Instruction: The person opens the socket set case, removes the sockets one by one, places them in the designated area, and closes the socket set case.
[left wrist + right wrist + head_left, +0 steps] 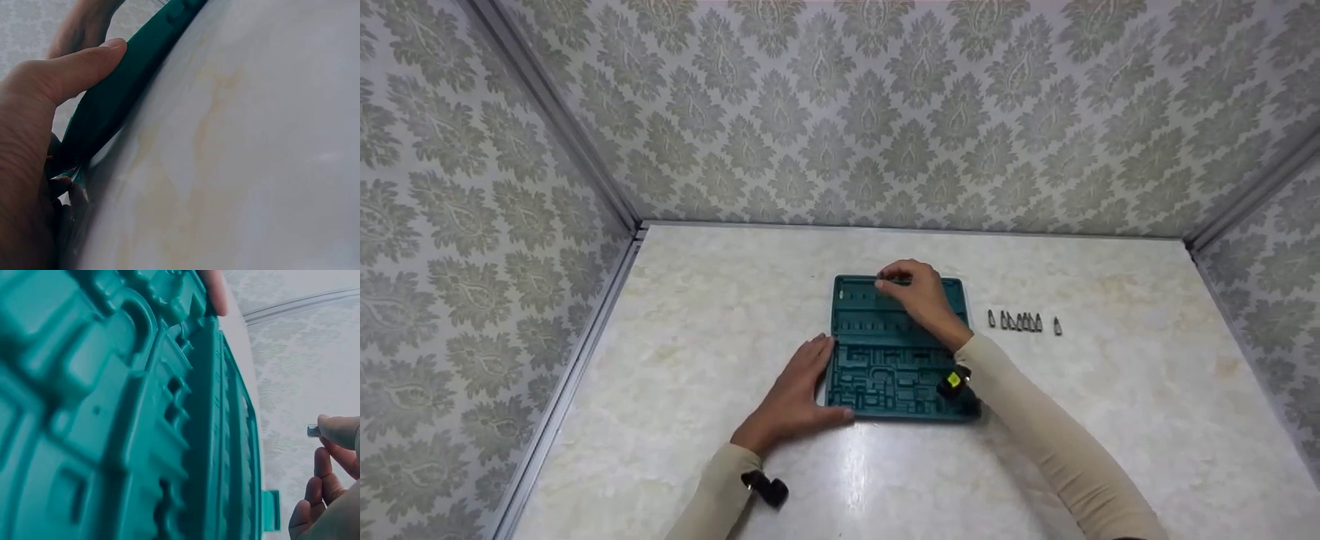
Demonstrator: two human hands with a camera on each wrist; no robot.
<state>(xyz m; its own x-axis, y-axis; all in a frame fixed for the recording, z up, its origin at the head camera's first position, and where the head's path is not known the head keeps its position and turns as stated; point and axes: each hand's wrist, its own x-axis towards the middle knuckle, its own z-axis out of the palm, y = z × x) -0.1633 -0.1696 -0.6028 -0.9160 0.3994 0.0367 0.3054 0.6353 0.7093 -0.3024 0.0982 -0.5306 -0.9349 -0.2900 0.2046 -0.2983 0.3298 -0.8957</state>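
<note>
An open green plastic tool case point(885, 341) lies on the table, its moulded compartments nearer and its slotted half farther away. My left hand point(793, 394) frames the near left corner, thumb along the front edge and straight fingers along the left side. In the left wrist view the thumb point(95, 67) touches the case's rim. Over the slotted half, my right hand point(919, 292) pinches a small metal screwdriver bit point(313, 431) between thumb and forefinger. Only one end of this bit shows. Another bit point(841, 295) sits in the upper left slot of the case.
Several screwdriver bits point(1024, 322) stand in a row right of the case, with a single bit point(1057, 326) a little apart. Patterned walls point(870, 112) enclose the pale table point(720, 300) at the back and sides. A latch point(271, 511) juts from the case's edge.
</note>
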